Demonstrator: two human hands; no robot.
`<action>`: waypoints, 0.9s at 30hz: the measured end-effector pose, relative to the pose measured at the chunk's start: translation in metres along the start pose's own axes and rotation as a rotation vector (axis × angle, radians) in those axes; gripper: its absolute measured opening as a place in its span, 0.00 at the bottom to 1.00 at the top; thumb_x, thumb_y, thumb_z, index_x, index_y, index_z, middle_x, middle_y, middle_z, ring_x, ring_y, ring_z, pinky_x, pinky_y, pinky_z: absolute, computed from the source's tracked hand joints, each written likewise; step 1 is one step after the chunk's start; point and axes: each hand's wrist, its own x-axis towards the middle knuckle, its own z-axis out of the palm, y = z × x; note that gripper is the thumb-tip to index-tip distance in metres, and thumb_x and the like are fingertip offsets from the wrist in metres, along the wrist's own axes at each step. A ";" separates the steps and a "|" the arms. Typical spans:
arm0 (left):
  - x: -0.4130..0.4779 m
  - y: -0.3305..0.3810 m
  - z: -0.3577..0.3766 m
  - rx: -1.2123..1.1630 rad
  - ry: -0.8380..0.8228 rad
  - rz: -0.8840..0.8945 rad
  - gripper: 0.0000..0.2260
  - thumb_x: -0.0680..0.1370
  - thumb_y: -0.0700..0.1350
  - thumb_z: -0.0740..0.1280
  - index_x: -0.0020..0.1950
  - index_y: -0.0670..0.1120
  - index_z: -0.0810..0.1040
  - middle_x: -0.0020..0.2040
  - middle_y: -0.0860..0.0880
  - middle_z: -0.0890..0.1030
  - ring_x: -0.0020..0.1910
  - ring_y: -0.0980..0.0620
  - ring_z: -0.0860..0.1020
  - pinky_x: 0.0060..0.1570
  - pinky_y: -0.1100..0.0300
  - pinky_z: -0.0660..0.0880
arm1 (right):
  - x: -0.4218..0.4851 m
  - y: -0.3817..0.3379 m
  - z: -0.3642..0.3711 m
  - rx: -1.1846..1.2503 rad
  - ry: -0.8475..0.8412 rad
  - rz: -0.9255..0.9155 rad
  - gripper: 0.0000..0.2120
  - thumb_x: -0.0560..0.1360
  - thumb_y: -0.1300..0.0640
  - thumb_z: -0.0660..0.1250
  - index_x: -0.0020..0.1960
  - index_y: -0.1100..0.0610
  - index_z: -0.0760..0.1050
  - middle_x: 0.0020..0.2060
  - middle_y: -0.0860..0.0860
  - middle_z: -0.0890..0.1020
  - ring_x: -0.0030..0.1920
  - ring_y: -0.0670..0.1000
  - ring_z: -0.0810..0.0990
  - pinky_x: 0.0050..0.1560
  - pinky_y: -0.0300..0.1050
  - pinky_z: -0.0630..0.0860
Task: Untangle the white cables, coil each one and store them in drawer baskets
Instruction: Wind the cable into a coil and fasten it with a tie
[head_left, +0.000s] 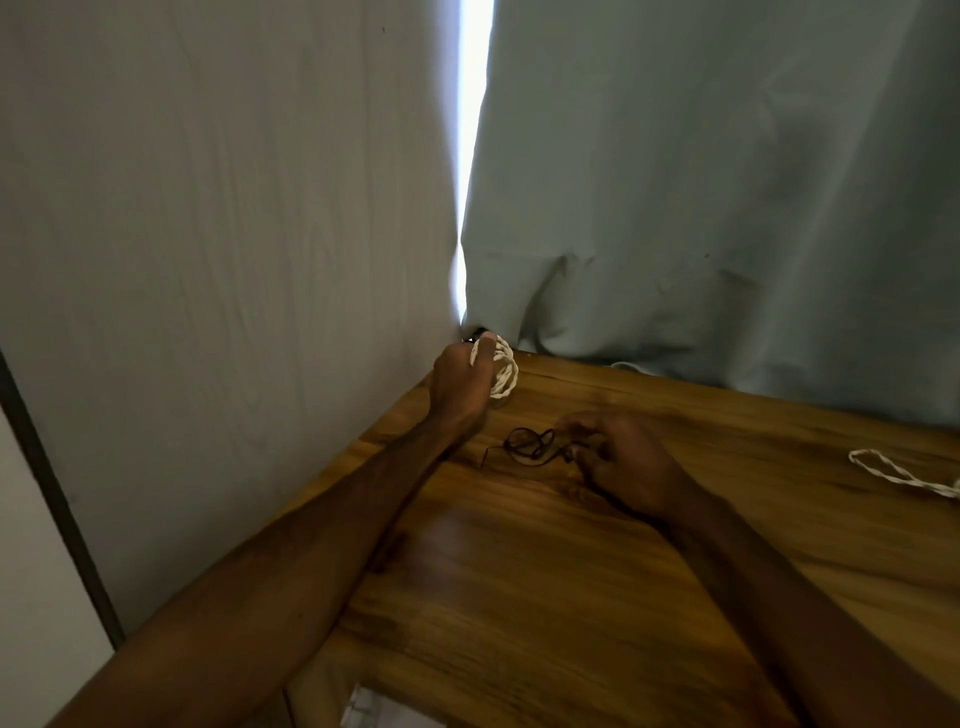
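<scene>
Head view: left hand gripping coiled white cable, fingers curling round coil, holding it at far corner of wooden table, just beside wall panel and curtain. Right hand resting on table, fingertips pinching end of thin dark cord lying in loose loops between both hands. Second white cable lying uncoiled at table's right edge, well apart from both hands.

No text, label, brand, number or sign can be read. Bench, curtain, wall panel, coiled white cable and dark cord all show plain surfaces, no print legible on any.
</scene>
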 end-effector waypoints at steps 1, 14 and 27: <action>0.002 -0.001 0.000 -0.012 0.016 -0.008 0.21 0.83 0.56 0.62 0.49 0.41 0.86 0.43 0.45 0.87 0.43 0.48 0.85 0.45 0.58 0.79 | -0.001 0.001 -0.001 -0.032 -0.014 0.004 0.18 0.80 0.62 0.68 0.68 0.53 0.78 0.63 0.45 0.82 0.62 0.43 0.79 0.63 0.42 0.78; 0.004 0.004 -0.004 0.015 -0.002 -0.032 0.20 0.84 0.55 0.62 0.46 0.41 0.85 0.38 0.49 0.84 0.37 0.55 0.81 0.31 0.71 0.69 | -0.008 -0.029 -0.007 -0.068 0.121 -0.119 0.09 0.77 0.57 0.73 0.55 0.45 0.85 0.49 0.38 0.85 0.44 0.34 0.81 0.43 0.37 0.80; 0.039 0.011 -0.041 -0.212 0.162 -0.172 0.18 0.81 0.50 0.67 0.33 0.46 0.82 0.29 0.48 0.80 0.31 0.51 0.79 0.38 0.58 0.77 | -0.005 -0.037 -0.007 -0.196 0.006 -0.163 0.24 0.72 0.54 0.74 0.67 0.43 0.76 0.66 0.41 0.73 0.68 0.42 0.65 0.68 0.45 0.61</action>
